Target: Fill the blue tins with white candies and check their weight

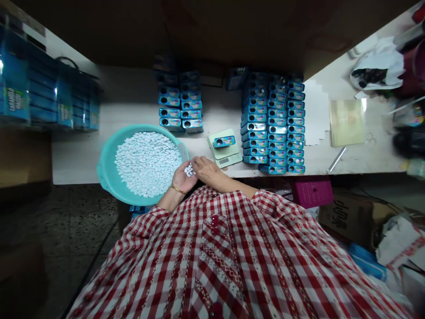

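White candies (189, 170) lie in the cupped palm of my left hand (182, 179), beside the rim of a turquoise basin (109, 182). The basin holds a large heap of similar white candies (148, 164). My right hand (206, 170) reaches across to the left palm, its fingers bent at the edge of the candies; whether it pinches one is hidden. Just beyond the hands a blue tin (224, 141) with a dark round opening rests on a pale kitchen scale (229, 159).
Rows of blue tins (277, 145) stand to the right of the scale, some with white candies on top. More tins (191, 115) stand behind the basin. Wrapped blue packs (43, 88) are stacked at left. A dark overhang (206, 35) covers the table's back.
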`<state>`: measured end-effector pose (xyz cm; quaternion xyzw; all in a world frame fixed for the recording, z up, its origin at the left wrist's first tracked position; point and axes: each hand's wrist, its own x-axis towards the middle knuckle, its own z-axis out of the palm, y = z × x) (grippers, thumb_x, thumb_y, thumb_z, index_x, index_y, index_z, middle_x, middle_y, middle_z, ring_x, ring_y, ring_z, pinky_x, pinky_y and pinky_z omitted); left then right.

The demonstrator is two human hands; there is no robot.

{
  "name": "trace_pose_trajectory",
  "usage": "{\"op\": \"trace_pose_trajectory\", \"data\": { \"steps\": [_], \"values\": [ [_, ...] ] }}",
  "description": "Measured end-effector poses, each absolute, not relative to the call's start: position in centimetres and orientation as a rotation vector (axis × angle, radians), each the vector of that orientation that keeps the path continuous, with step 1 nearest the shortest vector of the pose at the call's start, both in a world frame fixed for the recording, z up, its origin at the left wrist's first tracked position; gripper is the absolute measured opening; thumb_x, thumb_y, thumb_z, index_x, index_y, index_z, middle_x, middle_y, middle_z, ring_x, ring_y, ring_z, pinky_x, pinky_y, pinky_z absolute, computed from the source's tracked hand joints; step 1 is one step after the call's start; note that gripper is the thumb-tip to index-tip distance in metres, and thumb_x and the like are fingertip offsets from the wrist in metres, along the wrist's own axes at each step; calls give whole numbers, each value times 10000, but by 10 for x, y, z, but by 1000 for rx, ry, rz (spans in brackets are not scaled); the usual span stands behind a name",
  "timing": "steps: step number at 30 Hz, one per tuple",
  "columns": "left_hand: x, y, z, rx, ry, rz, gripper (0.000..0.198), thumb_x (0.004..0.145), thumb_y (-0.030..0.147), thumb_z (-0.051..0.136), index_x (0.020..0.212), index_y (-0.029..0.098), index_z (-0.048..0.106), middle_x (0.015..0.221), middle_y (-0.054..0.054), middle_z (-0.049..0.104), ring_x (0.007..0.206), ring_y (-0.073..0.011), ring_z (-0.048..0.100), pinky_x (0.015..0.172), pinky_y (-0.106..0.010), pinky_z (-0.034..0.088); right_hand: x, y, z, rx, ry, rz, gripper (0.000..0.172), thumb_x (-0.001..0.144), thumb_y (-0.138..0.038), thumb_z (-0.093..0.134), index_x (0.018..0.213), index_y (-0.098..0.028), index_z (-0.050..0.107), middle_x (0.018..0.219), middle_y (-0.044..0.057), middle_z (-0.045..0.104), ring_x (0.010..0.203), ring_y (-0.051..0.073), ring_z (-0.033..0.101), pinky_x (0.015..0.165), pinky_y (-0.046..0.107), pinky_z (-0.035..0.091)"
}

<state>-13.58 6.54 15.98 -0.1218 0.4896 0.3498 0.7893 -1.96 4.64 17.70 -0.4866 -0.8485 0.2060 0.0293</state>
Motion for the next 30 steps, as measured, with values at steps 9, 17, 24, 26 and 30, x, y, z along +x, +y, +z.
{"op": "trace_pose_trajectory", "data": {
  "steps": [9,17,24,26,30],
  "values": [
    [-142,54,161,-279,1002,718,408,854,175,392,1216,43,527,983,-135,682,962,-184,646,892,-298,512,-18,38,181,-1391,-2687,565,254,906,-90,360,1092,-80,533,1057,138,562,953,197,537,750,300,479],
    [-142,57,151,-269,1012,695,248,849,142,404,961,66,611,718,-62,669,655,-130,640,708,-266,548,-8,38,176,-1367,-2574,735,215,881,-111,464,1072,-104,561,1068,111,577,984,188,520,801,300,458],
    [-128,65,161,-216,962,711,282,874,128,339,782,82,602,665,-66,657,642,-133,644,679,-264,552,16,52,164,-1414,-2106,900,190,850,-117,489,965,-146,638,933,71,620,876,147,562,790,262,446],
    [-124,70,164,-170,946,689,296,873,146,338,848,55,619,810,-128,687,800,-177,668,782,-317,549,33,63,164,-1492,-1932,828,180,829,-107,494,898,-158,653,879,54,626,847,143,570,786,259,445],
    [-122,77,167,-126,946,683,291,861,164,362,879,54,631,958,-170,682,1006,-227,633,888,-374,514,63,86,158,-1652,-1798,706,159,774,-99,534,838,-164,665,844,46,638,810,155,580,765,269,446]
  ]
}}
